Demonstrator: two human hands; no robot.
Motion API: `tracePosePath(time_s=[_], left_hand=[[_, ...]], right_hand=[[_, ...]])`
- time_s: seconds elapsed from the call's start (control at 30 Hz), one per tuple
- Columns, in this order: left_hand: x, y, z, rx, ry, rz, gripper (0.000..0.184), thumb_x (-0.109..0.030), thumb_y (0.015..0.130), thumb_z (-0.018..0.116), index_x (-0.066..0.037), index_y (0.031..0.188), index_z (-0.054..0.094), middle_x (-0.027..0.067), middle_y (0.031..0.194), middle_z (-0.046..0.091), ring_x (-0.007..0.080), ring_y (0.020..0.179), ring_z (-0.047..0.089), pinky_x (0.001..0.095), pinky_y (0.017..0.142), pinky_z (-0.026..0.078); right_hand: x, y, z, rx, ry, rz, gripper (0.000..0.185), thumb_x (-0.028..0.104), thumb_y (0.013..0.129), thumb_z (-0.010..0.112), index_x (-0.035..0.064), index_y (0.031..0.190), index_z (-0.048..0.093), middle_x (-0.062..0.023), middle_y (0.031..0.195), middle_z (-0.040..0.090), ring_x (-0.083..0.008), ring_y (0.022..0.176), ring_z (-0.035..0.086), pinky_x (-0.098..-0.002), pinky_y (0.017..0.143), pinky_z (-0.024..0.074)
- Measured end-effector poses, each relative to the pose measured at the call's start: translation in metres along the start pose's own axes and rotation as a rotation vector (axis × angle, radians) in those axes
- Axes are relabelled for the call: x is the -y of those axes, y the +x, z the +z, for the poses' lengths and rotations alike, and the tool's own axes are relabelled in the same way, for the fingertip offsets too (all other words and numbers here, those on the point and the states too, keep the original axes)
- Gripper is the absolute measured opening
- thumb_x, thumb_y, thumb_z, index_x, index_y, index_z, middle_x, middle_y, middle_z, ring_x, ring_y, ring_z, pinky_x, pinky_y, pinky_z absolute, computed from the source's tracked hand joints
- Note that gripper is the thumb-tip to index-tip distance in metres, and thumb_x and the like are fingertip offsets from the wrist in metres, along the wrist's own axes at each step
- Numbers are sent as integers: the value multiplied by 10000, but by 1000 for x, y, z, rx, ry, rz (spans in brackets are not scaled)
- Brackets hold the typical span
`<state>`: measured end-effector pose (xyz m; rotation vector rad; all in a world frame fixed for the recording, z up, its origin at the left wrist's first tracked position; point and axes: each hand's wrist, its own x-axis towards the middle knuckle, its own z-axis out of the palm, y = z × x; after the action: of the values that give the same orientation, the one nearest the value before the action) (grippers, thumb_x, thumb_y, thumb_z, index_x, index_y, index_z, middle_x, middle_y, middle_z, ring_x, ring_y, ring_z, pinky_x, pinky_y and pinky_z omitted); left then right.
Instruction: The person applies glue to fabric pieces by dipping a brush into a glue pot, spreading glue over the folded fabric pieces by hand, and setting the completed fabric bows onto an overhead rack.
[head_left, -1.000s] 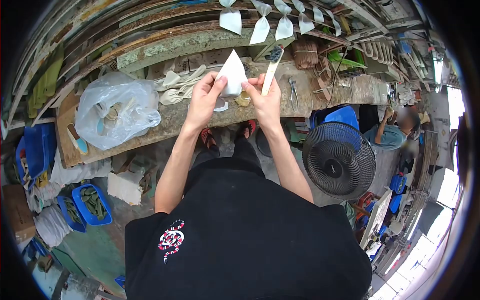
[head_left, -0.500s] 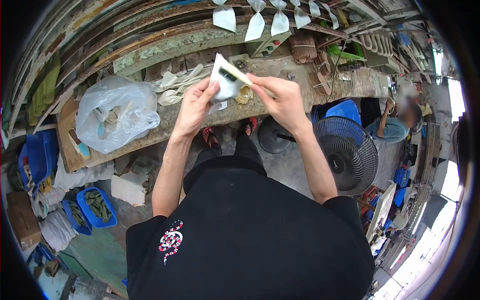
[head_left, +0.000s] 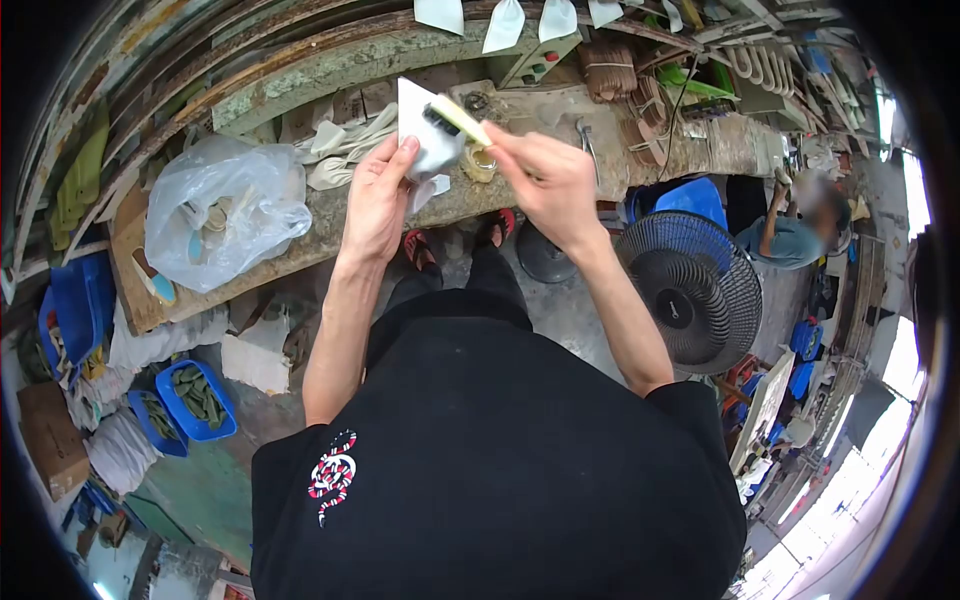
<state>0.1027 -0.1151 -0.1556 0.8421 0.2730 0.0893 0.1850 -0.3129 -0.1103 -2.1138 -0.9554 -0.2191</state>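
In my left hand (head_left: 376, 205), a white piece (head_left: 413, 115) with a pointed end is pinched between thumb and fingers; it resembles the knotted white bows hanging above. My right hand (head_left: 545, 185) is closed around the handle of a brush (head_left: 468, 122). The brush has a pale yellow body and black bristles, which lie against or just over the white surface; I cannot tell which. Below the brush, a small open jar (head_left: 479, 167) with yellowish contents stands on the worn workbench (head_left: 265, 280), partly hidden behind my right fingers.
White bows (head_left: 505, 25) hang along the rack. On the bench lie a clear plastic bag (head_left: 225, 235), white straps (head_left: 345, 145) and a brown bundle (head_left: 608, 70). A fan (head_left: 690, 295) stands right, blue bins (head_left: 200, 405) lower left. Another person (head_left: 785, 235) sits far right.
Both hands have shifted slightly left and up with the white piece and the brush. The brush now sits at a steeper slant, and its bristles show more plainly.
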Motion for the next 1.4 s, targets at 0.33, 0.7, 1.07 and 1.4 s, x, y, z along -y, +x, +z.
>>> tracePosePath(time_s=[0.33,0.7,1.07,1.4], left_hand=[[-8,-6,17,88,-212,-18,391,-175,1056,556,7,1400,518,71,1292,653,167,1187,615,383,1044,462],[-10,-10,21,89,-92,-26,472,-164,1023,623,20,1429,466,57,1248,654,129,1164,602,313,1034,448],[6,-2,6,206,225,-21,445,-178,1050,584,22,1442,512,57,1243,687,94,1095,637,263,993,476],[-10,-5,6,147,71,22,365,-208,1059,574,16,1346,591,34,1168,697,83,1063,622,260,932,496]], right_hand=[[-13,-23,16,-284,328,526,257,75,935,709,24,1184,747,-58,729,700,-93,600,592,-228,555,441],[0,-32,-3,-185,50,103,238,112,936,709,63,1161,766,-55,672,656,-91,527,516,-303,484,376],[-32,30,-58,8,-209,9,248,163,937,718,132,1177,771,-54,678,660,-133,538,552,-310,488,422],[8,27,-51,41,-67,-100,228,177,924,737,132,1143,784,-45,654,646,-132,519,543,-288,494,422]])
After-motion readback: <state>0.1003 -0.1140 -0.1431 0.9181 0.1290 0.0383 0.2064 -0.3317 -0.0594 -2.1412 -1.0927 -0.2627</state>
